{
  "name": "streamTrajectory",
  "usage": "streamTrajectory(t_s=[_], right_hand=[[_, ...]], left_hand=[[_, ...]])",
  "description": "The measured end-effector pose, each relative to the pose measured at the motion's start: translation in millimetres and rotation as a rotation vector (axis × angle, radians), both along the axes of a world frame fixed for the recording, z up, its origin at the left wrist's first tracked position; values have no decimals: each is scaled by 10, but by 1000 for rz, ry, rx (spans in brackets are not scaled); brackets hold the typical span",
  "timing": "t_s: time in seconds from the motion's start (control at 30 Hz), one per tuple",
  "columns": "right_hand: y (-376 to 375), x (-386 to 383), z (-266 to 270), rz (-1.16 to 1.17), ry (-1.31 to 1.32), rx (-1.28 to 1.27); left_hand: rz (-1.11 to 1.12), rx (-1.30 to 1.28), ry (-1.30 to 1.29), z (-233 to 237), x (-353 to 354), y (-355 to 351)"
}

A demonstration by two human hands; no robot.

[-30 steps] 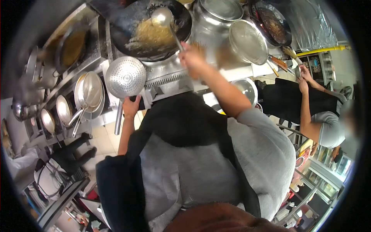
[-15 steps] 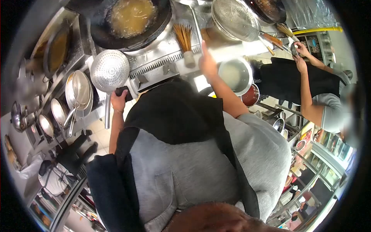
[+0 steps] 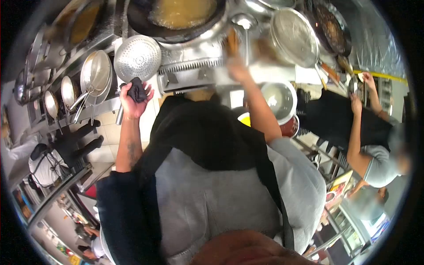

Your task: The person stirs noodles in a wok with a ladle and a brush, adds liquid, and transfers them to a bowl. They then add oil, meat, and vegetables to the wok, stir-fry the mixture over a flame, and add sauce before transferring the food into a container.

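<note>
My left hand [image 3: 131, 102] is palm up, fingers curled around a bunched black cloth [image 3: 138, 91]. Just above it lies a perforated skimmer [image 3: 137, 58], whose handle passes down behind that hand. My right hand [image 3: 237, 70], smeared by motion, is over the stove front and closed at the lower end of a bamboo wok brush [image 3: 232, 42], bristles pointing away from me. Beyond is a black wok [image 3: 145, 26] with bubbling yellowish oil [image 3: 183, 13]. A metal ladle [image 3: 245, 22] rests to the right of the brush.
A round mesh strainer [image 3: 293, 37] lies at right, with a second dark wok [image 3: 333, 26] beyond. A metal pot [image 3: 278, 101] of cloudy liquid stands by my right forearm. Strainers [image 3: 95, 73] hang at left. A co-worker [image 3: 353, 115] stands at right, holding something small.
My right hand, earlier raised and apart from the brush, has closed on it, and the brush has shifted right. My left hand has turned palm up with the cloth. The camera view has shifted.
</note>
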State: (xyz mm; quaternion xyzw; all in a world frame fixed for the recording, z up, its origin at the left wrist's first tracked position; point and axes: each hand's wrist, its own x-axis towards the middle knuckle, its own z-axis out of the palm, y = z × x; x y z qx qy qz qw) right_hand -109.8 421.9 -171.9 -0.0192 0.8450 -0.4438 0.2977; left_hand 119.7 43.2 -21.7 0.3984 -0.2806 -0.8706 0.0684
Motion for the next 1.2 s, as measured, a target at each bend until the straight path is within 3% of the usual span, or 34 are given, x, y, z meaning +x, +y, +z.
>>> streamTrajectory(t_s=[0.03,0.13,0.2,0.27,0.33,0.37,0.47,0.57,0.63,0.67,0.7,0.77,0.87,0.93,0.97,1.03,1.07,1.13,1.17,1.2], right_hand=[[48,34,551,-101,-149,-191],[168,210,1622,-100,170,-181],[79,58,1972,-29,319,-164],[-154,-249,2153,106,537,13],[-872,-520,2540,262,395,353],[-1188,-646,2489,374,423,383],[-2240,-1201,1982,686,559,547],[-3048,-1744,1331,400,555,620],[-3339,-1589,1313,314,585,597],[-3355,-1400,1443,435,583,627],[-3191,-1601,936,645,679,627],[-3135,-893,1941,612,557,697],[-2753,-1345,1689,580,561,793],[-2732,-1900,1240,395,593,945],[-2956,-1877,1471,368,651,817],[-2936,-2338,260,441,1096,1024],[-2784,-2278,-135,508,1443,1179],[-2998,-1765,493,603,814,1122],[-2633,-1823,526,579,815,1152],[-2378,-1780,731,684,963,889]], left_hand=[[-41,-35,19,302,-87,104],[-377,-220,300,1015,-128,15],[-353,-487,307,1930,-190,304],[-325,-822,309,2596,-171,540],[-231,-650,513,2762,-78,495],[-196,-585,577,2824,-65,432],[-310,-724,807,3023,-273,28],[-283,-747,743,3139,-354,-389],[-256,-753,695,3150,-420,-706],[-243,-746,653,3129,-452,-873],[-238,-730,620,3113,-491,-999],[-234,-691,557,3107,-547,-1191],[-258,-613,480,3095,-597,-1354],[-280,-567,404,3104,-603,-1406],[-292,-555,382,3113,-645,-1439],[-322,-512,320,3136,-677,-1513],[-340,-486,297,3124,-665,-1500],[-387,-437,248,3168,-627,-1451],[-412,-423,225,3225,-610,-1454],[-417,-413,199,3271,-606,-1493]])
